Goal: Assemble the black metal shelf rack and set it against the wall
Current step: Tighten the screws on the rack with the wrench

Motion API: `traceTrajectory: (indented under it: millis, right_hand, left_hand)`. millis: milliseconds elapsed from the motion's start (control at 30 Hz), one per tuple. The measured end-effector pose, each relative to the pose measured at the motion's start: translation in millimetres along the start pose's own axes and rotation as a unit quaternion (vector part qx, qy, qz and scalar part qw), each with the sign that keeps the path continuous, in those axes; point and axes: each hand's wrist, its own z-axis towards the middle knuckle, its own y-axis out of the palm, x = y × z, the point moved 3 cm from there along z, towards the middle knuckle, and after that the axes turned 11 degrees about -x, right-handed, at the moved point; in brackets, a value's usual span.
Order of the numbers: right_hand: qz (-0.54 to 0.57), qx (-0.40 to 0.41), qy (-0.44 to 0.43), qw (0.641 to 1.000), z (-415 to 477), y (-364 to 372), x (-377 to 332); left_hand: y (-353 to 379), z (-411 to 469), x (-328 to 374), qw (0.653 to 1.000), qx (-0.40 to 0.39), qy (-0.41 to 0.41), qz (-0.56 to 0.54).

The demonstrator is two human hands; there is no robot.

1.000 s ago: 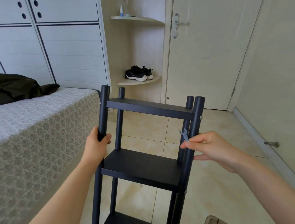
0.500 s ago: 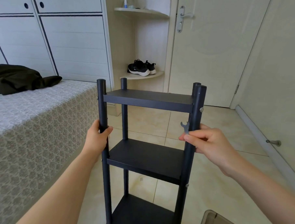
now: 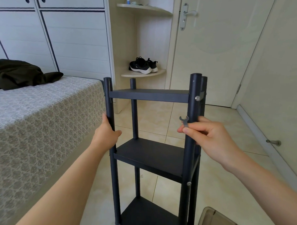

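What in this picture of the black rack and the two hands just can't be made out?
- Rack feet: cut off by the bottom edge of the head view.
- Left hand fingers: wrapped behind the post.
- Wrench handle: buried in the right hand.
- Bottle on the corner shelf: too small, cropped by the top edge.
- Brown bin: cut off at the bottom.

We have one view only, from a wide-angle camera on the person's head. It looks forward and down along both forearms at the rack (image 3: pixel 152 156), close in front, with the bed (image 3: pixel 33 127) at left and the door (image 3: pixel 215 47) beyond.
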Motion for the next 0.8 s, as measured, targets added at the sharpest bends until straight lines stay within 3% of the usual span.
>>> traceTrajectory:
  millis: [100,167,233,367,433,600,800]
  right_hand:
    - [-0.026,-0.025,-0.024,0.999,3.0,6.7,-7.9]
    - [-0.036,-0.037,-0.034,0.998,6.1,11.9,-12.3]
    - [-0.034,-0.043,-0.04,0.998,9.2,16.4,-17.1]
    - [0.0,-0.058,-0.048,0.997,15.0,24.4,-24.2]
    - [0.029,-0.065,-0.051,0.996,17.3,29.9,-27.3]
    - [0.064,-0.047,-0.026,0.997,21.9,37.3,-29.8]
    - [0.072,-0.008,-0.015,0.997,25.5,43.3,-32.9]
  left_hand:
    - [10.8,-16.4,15.1,0.996,-0.04,-0.029,0.067]
    - [19.9,-34.0,30.1,0.991,-0.092,0.008,0.099]
    - [31.9,-53.1,44.1,0.981,-0.18,0.07,0.031]
    - [54.9,-88.1,64.6,0.911,-0.388,0.096,-0.106]
    - [63.2,-94.4,69.4,0.9,-0.39,0.109,-0.165]
    - [75.7,-98.0,73.7,0.905,-0.292,0.129,-0.281]
    - [73.8,-96.6,74.0,0.885,-0.314,0.117,-0.324]
